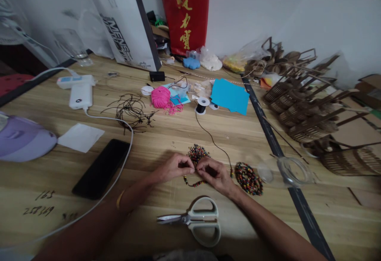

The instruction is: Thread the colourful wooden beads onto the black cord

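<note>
My left hand (176,167) is closed, thumb and forefinger pinched together just in front of a pile of small multicoloured beads (197,152). Facing it, my right hand (216,176) is also in a pinch, its fingertips almost touching the left ones. What sits between the fingertips is too small to make out. A short strand of beads on black cord (196,183) curves below the fingertips, from under the left hand toward the right. Black cord runs from a white spool (203,105) to a few beads beside my right hand. A coiled bead string (249,178) lies further right.
Scissors (196,219) lie nearest me, blades leftward. To the left are a black phone (101,169), a white cable and tangled black cords (131,112). Pink yarn (161,97) and blue sheets (230,96) lie behind. Small woven baskets (309,110) crowd the right, near a clear plastic ring (294,171).
</note>
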A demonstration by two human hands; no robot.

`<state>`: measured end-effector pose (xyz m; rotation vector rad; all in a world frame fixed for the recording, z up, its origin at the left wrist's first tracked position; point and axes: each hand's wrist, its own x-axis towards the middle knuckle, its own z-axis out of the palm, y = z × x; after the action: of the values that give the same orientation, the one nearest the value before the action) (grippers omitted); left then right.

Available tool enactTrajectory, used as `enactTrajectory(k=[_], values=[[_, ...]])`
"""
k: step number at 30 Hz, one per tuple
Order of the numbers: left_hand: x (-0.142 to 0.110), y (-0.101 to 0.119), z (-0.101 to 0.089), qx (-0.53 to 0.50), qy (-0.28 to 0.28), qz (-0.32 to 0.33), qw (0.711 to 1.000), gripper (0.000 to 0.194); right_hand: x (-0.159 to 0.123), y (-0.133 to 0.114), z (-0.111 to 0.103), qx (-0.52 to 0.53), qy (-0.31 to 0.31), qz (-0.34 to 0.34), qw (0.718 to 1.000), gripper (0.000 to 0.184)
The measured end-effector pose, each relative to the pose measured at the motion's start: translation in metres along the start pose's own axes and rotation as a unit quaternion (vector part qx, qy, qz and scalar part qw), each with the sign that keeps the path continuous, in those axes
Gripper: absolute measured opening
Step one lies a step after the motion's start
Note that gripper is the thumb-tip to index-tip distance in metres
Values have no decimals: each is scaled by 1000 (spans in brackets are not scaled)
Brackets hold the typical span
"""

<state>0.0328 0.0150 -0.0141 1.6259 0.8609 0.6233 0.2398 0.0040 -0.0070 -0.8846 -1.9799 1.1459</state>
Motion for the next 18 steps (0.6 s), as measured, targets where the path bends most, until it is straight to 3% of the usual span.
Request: enactTrajectory(k=[18], values=[[0, 0, 0, -7, 1, -5, 1000, 18, -1, 4, 0, -5, 2, 17, 1000, 16]])
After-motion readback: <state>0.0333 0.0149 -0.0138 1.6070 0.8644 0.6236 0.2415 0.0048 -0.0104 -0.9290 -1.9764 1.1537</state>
